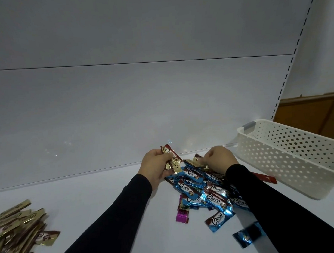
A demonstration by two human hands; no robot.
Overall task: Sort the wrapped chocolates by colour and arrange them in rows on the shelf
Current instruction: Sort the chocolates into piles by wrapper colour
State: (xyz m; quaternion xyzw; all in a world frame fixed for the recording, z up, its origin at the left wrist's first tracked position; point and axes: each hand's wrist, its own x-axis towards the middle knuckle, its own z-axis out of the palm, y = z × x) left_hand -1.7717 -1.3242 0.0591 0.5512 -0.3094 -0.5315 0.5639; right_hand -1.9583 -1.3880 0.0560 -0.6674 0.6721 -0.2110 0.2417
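Off to the right of the hands there's a white plastic basket (293, 157) with round holes punched all over its sides, sitting at an angle with one corner hanging past the front edge of the surface. It's got a grey bit on the handle at its far end. Past it, further right, you can see a white upright post (302, 45) with a line of dark slots running up it. Behind that, some brown wooden furniture (313, 109), cabinet maybe, can't really tell. A plain white back panel (121, 99) with one thin horizontal seam rises beyond the hands.
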